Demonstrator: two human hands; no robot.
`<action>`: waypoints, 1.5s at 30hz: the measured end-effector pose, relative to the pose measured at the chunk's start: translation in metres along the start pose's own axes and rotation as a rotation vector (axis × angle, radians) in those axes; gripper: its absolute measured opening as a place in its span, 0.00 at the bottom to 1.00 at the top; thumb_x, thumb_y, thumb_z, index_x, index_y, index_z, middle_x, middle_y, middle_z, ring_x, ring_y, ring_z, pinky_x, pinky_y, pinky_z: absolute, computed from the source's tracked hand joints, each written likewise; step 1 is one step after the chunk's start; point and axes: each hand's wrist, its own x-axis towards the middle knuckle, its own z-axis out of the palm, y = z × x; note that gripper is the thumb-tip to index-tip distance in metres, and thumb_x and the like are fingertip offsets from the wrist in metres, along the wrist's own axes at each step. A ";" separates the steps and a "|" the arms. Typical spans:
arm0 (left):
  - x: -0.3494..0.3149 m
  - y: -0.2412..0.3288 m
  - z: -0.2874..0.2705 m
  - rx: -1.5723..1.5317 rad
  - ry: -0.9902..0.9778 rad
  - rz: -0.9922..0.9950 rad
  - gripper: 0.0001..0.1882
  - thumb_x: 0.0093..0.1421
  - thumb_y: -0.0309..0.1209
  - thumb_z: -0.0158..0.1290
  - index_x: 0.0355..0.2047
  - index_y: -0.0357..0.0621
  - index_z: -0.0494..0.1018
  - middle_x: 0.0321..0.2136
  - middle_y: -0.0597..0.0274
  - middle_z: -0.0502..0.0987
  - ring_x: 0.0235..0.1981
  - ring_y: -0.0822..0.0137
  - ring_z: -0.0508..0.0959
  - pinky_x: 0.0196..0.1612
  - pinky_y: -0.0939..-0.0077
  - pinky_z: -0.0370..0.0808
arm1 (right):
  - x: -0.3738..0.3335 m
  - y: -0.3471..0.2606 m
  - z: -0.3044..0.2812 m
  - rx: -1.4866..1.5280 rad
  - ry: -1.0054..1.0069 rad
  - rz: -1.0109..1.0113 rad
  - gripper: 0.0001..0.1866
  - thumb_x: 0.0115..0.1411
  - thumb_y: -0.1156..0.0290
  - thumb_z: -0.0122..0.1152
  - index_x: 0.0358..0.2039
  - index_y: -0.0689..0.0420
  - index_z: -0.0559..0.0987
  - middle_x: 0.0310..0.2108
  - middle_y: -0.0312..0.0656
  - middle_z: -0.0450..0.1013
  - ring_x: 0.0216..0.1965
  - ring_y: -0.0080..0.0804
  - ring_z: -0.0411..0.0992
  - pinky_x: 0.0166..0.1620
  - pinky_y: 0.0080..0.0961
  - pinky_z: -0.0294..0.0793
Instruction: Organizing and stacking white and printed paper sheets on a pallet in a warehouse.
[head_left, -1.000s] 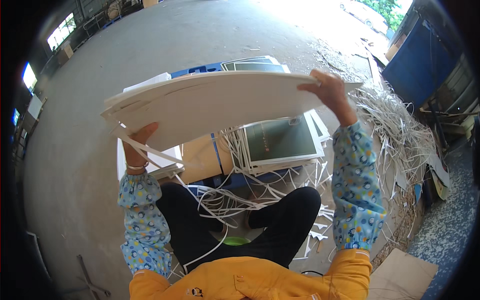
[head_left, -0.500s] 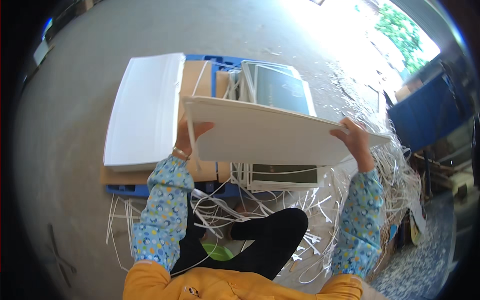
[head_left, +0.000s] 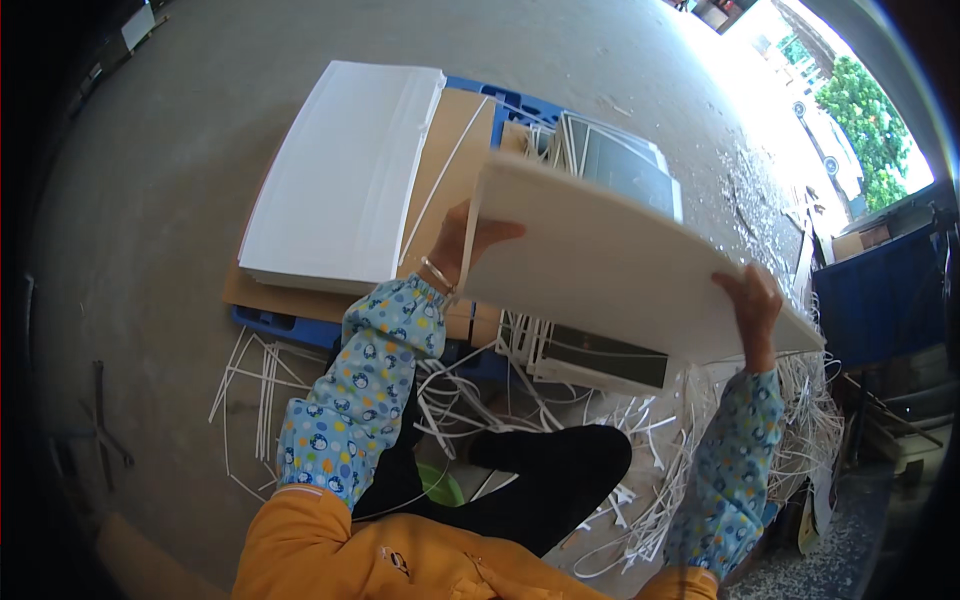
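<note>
Between my hands is a large stiff white sheet (head_left: 610,265), tilted and raised above a stack of dark green printed sheets (head_left: 605,360). My left hand (head_left: 475,237) grips its left end, thumb on the near face and the other fingers mostly hidden behind. My right hand (head_left: 752,297) grips the right end, fingers bent over the edge. Much of the green stack is covered by the held sheet. Left of it, a tall pile of white sheets (head_left: 345,170) lies on brown cardboard (head_left: 455,150).
The piles rest on a blue plastic pallet (head_left: 265,322) on the floor. Loose white strips (head_left: 450,400) lie by my legs, and a big tangle of them (head_left: 800,420) is at the right. A green bowl-like thing (head_left: 440,485) sits by my knee. A blue bin (head_left: 880,300) stands far right.
The held sheet tilts more steeply, its right end lower. My view has turned, so the piles and pallet appear shifted and rotated. Both hands keep their hold.
</note>
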 end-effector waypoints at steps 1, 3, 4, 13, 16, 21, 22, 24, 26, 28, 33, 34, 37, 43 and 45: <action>-0.004 0.004 -0.002 0.001 0.003 -0.030 0.16 0.46 0.25 0.59 0.37 0.38 0.71 0.31 0.62 0.75 0.32 0.71 0.75 0.33 0.80 0.74 | 0.004 -0.003 0.001 -0.048 0.048 0.002 0.20 0.40 0.61 0.67 0.15 0.57 0.64 0.16 0.39 0.64 0.18 0.35 0.63 0.23 0.28 0.63; -0.003 0.018 -0.010 0.056 0.032 -0.042 0.14 0.45 0.24 0.59 0.34 0.36 0.72 0.29 0.61 0.76 0.31 0.70 0.76 0.32 0.80 0.75 | 0.023 -0.013 -0.018 -0.004 0.073 -0.063 0.19 0.39 0.63 0.68 0.15 0.57 0.65 0.15 0.40 0.64 0.17 0.33 0.63 0.21 0.27 0.62; -0.004 0.023 -0.010 0.034 0.037 -0.024 0.14 0.45 0.23 0.59 0.34 0.35 0.72 0.29 0.61 0.76 0.31 0.70 0.76 0.32 0.80 0.75 | 0.029 -0.018 -0.032 0.056 0.062 -0.070 0.18 0.39 0.64 0.68 0.15 0.57 0.66 0.15 0.39 0.64 0.17 0.33 0.63 0.21 0.27 0.62; -0.024 0.028 -0.028 0.115 -0.054 -0.322 0.18 0.46 0.26 0.59 0.38 0.36 0.71 0.33 0.60 0.75 0.34 0.71 0.75 0.35 0.81 0.74 | 0.000 -0.039 0.001 0.169 -0.043 -0.041 0.16 0.42 0.60 0.66 0.18 0.56 0.69 0.18 0.38 0.66 0.22 0.34 0.66 0.25 0.28 0.63; -0.029 0.011 -0.015 -0.062 -0.060 -0.161 0.17 0.48 0.27 0.59 0.39 0.37 0.71 0.33 0.62 0.74 0.35 0.72 0.74 0.35 0.81 0.73 | -0.005 -0.019 -0.002 0.146 -0.123 0.089 0.16 0.42 0.61 0.66 0.18 0.57 0.69 0.18 0.38 0.67 0.21 0.34 0.66 0.25 0.28 0.64; -0.023 0.021 -0.015 -0.023 0.064 -0.217 0.16 0.48 0.27 0.58 0.38 0.35 0.71 0.32 0.62 0.75 0.30 0.74 0.74 0.31 0.82 0.72 | 0.020 -0.064 -0.008 0.210 -0.062 -0.023 0.12 0.43 0.66 0.65 0.19 0.57 0.71 0.18 0.38 0.68 0.21 0.33 0.67 0.24 0.26 0.65; -0.021 0.022 -0.014 -0.022 0.066 -0.214 0.16 0.48 0.27 0.58 0.38 0.35 0.71 0.32 0.62 0.75 0.30 0.74 0.74 0.31 0.82 0.72 | 0.031 -0.083 -0.009 0.313 -0.062 -0.034 0.11 0.44 0.66 0.65 0.20 0.57 0.71 0.19 0.38 0.68 0.21 0.32 0.67 0.25 0.27 0.65; -0.023 0.024 -0.014 0.102 0.047 -0.120 0.15 0.48 0.27 0.58 0.37 0.35 0.71 0.31 0.61 0.75 0.29 0.73 0.75 0.30 0.82 0.73 | 0.055 -0.126 -0.006 0.440 -0.041 -0.110 0.11 0.45 0.66 0.64 0.20 0.58 0.72 0.20 0.38 0.68 0.22 0.32 0.67 0.26 0.27 0.66; -0.025 0.025 -0.016 0.055 0.044 -0.139 0.15 0.48 0.27 0.58 0.37 0.35 0.71 0.31 0.61 0.75 0.29 0.73 0.75 0.31 0.82 0.73 | 0.076 -0.163 0.000 0.451 -0.043 -0.189 0.11 0.45 0.66 0.63 0.21 0.58 0.72 0.21 0.37 0.68 0.23 0.31 0.67 0.27 0.27 0.66; -0.022 0.024 -0.013 0.000 0.040 -0.148 0.15 0.49 0.27 0.57 0.37 0.36 0.71 0.30 0.61 0.75 0.30 0.72 0.75 0.31 0.82 0.73 | 0.090 -0.184 0.003 0.434 -0.069 -0.216 0.11 0.45 0.66 0.63 0.22 0.58 0.72 0.21 0.36 0.68 0.24 0.31 0.67 0.27 0.27 0.66; -0.020 0.027 -0.015 0.196 -0.013 0.023 0.15 0.47 0.27 0.58 0.37 0.39 0.71 0.28 0.61 0.75 0.31 0.71 0.75 0.32 0.81 0.73 | 0.108 -0.214 0.006 0.626 -0.245 -0.127 0.10 0.46 0.65 0.62 0.24 0.59 0.75 0.21 0.37 0.67 0.22 0.29 0.67 0.26 0.25 0.65; -0.021 0.029 -0.017 0.193 -0.003 0.022 0.15 0.47 0.27 0.58 0.37 0.39 0.71 0.28 0.61 0.75 0.31 0.71 0.75 0.32 0.81 0.73 | 0.110 -0.216 0.007 0.627 -0.252 -0.135 0.10 0.46 0.65 0.62 0.24 0.59 0.75 0.21 0.37 0.67 0.22 0.29 0.67 0.26 0.25 0.65; -0.022 0.030 -0.020 0.224 -0.033 0.037 0.16 0.46 0.28 0.59 0.37 0.41 0.71 0.28 0.61 0.75 0.31 0.71 0.75 0.33 0.80 0.73 | 0.117 -0.210 0.010 0.841 -0.471 0.011 0.10 0.47 0.67 0.62 0.22 0.60 0.75 0.20 0.36 0.67 0.20 0.23 0.66 0.24 0.21 0.63; -0.021 0.014 -0.024 0.131 -0.086 0.095 0.15 0.45 0.30 0.60 0.36 0.45 0.73 0.28 0.64 0.75 0.30 0.71 0.76 0.33 0.81 0.74 | 0.126 -0.209 0.004 1.156 -0.711 0.208 0.11 0.49 0.65 0.62 0.19 0.59 0.75 0.18 0.32 0.66 0.20 0.16 0.63 0.23 0.15 0.61; -0.021 0.014 -0.023 0.201 -0.116 0.135 0.17 0.46 0.27 0.59 0.38 0.38 0.71 0.31 0.61 0.75 0.32 0.71 0.75 0.34 0.80 0.73 | 0.128 -0.205 0.004 1.182 -0.754 0.266 0.11 0.48 0.64 0.63 0.18 0.58 0.75 0.17 0.31 0.64 0.19 0.16 0.62 0.23 0.15 0.61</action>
